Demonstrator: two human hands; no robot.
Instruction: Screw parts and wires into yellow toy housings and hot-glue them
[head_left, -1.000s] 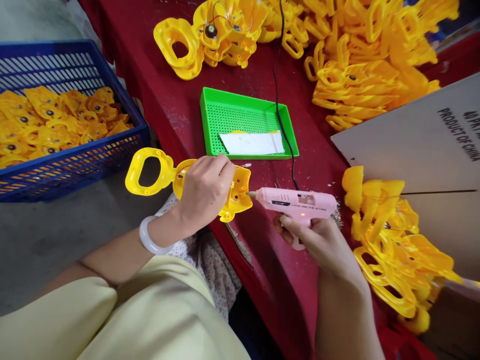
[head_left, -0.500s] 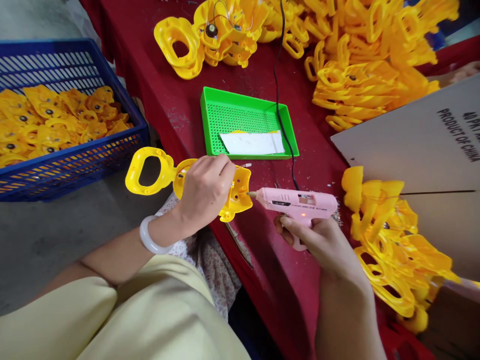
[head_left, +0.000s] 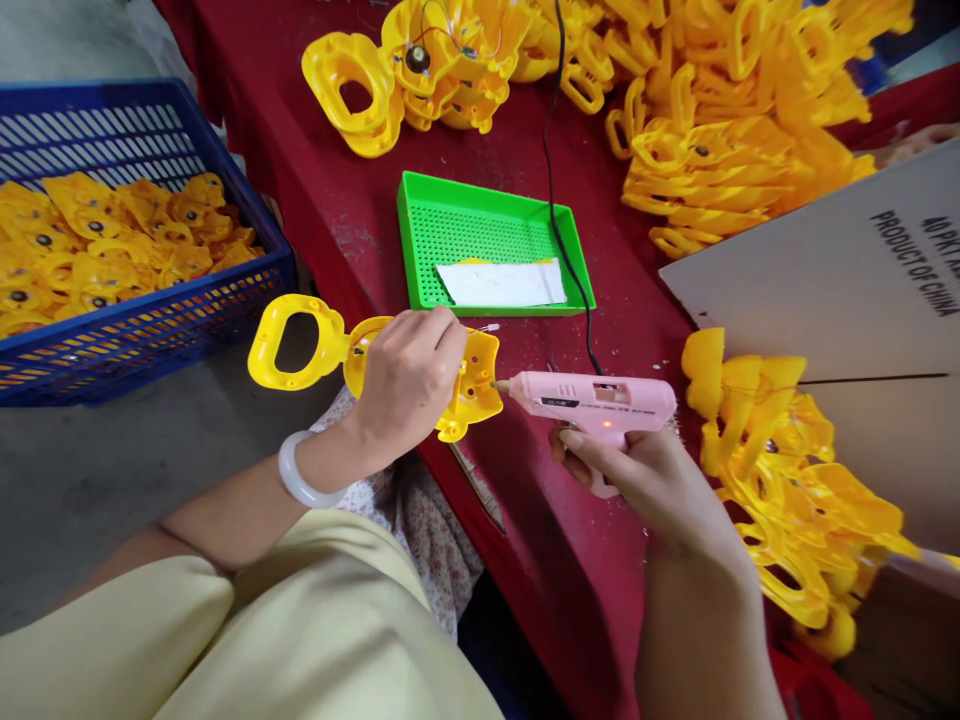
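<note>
In the head view my left hand (head_left: 412, 375) is closed on a yellow plastic shell (head_left: 480, 385) with a ring-shaped handle at its left end. A thin wire ending in a small clear LED (head_left: 489, 328) sticks out past my fingers; their tips and whatever else they pinch are hidden. My right hand (head_left: 637, 465) grips a pink hot glue gun (head_left: 600, 398), its orange lamp lit. The gun's nozzle points left, right at the shell's right edge; whether it touches cannot be told.
Beyond my hands a green tray (head_left: 406, 240) holds a white strip, with a black cord (head_left: 551, 170) across it. A blue crate (head_left: 225, 300) of yellow parts stands left. More yellow shells (head_left: 712, 180) are piled at the back; others (head_left: 795, 480) lie right, beside a cardboard box (head_left: 817, 270).
The view has shifted very slightly. Both hands keep their grips, and the glue gun stays at the right edge of the shell.
</note>
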